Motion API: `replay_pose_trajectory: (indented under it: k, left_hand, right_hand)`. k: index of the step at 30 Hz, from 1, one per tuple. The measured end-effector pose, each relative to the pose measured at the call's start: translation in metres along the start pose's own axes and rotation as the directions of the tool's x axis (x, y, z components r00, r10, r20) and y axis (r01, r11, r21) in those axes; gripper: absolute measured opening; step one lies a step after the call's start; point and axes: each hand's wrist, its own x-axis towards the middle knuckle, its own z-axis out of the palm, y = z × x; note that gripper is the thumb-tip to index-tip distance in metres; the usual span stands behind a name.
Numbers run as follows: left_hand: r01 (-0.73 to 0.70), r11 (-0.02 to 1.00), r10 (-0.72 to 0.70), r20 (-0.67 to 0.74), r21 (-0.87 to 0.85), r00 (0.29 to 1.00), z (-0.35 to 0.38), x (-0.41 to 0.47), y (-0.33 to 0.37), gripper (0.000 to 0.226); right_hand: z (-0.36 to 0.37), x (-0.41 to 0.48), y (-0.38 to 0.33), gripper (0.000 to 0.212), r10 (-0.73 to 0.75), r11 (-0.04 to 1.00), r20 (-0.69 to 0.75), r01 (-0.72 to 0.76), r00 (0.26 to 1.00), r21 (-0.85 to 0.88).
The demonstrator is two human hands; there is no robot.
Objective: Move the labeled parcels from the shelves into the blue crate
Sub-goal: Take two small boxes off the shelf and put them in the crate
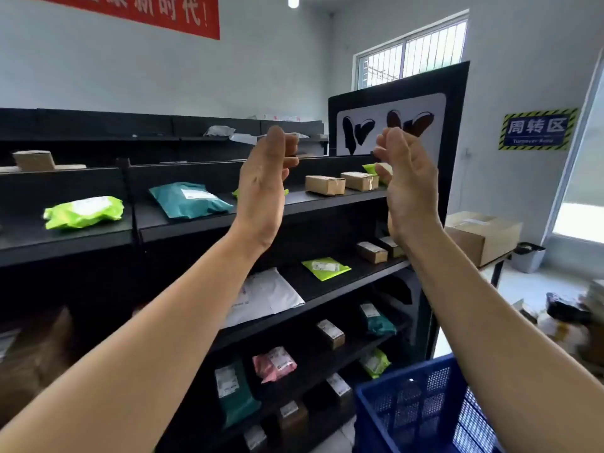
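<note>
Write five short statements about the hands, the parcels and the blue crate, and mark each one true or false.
1. The left hand and the right hand hold nothing. True.
2. A teal parcel shares the upper shelf with two brown boxes. True.
3. The blue crate stands on that upper shelf. False: the blue crate sits low at the right, off the shelves.
4. The pink parcel lies next to the brown boxes. False: the pink parcel lies on a much lower shelf.
5. A lime parcel left of the teal parcel bears a white label. True.
</note>
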Motion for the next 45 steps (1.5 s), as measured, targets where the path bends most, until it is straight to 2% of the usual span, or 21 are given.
replay_pose_trajectory:
  k: [3,6,12,15,20,24,28,31,37,45]
  left_hand:
    - [-0.013,0.999,0.015,-0.047,0.048,0.999,-0.012,-0.010,0.004,0.040]
    - [0.009,0.993,0.005,-0.117,0.115,0.993,-0.031,-0.022,0.009,0.047]
    - [0.050,0.958,0.025,-0.256,0.281,0.966,-0.077,-0.052,0.024,0.038]
    - [0.085,0.936,0.034,-0.327,0.341,0.944,-0.105,-0.071,0.034,0.037]
    - [0.110,0.889,0.095,-0.415,0.444,0.905,-0.149,-0.098,0.057,0.035]
    - [0.137,0.863,0.124,-0.467,0.486,0.875,-0.186,-0.114,0.076,0.038]
    - [0.156,0.840,0.174,-0.528,0.521,0.831,-0.221,-0.136,0.091,0.037]
    - [0.181,0.808,0.210,-0.562,0.560,0.800,-0.248,-0.155,0.104,0.039]
    - [0.204,0.784,0.279,-0.627,0.586,0.727,-0.309,-0.184,0.131,0.040]
    - [0.260,0.751,0.303,-0.667,0.606,0.681,-0.389,-0.224,0.144,0.041]
  right_hand:
    - [0.015,-0.009,0.006,0.037,0.041,0.997,0.046,-0.044,0.998,0.063]
    - [0.038,-0.024,0.014,0.033,0.079,0.987,0.133,-0.097,0.988,0.131]
    - [0.088,-0.053,0.027,0.021,0.103,0.963,0.259,-0.162,0.960,0.218]
    - [0.118,-0.077,0.027,0.019,0.105,0.952,0.349,-0.196,0.931,0.236]
    - [0.160,-0.118,0.021,0.028,0.094,0.917,0.485,-0.265,0.869,0.297]
    - [0.195,-0.142,0.013,0.029,0.079,0.903,0.558,-0.297,0.826,0.311]
    - [0.230,-0.171,0.004,0.021,0.065,0.885,0.628,-0.336,0.775,0.323]
    - [0.254,-0.196,-0.004,0.030,0.059,0.876,0.676,-0.363,0.735,0.317]
    - [0.307,-0.247,-0.018,0.024,0.028,0.864,0.744,-0.390,0.668,0.317]
    - [0.369,-0.311,-0.020,0.034,0.040,0.849,0.813,-0.449,0.581,0.278]
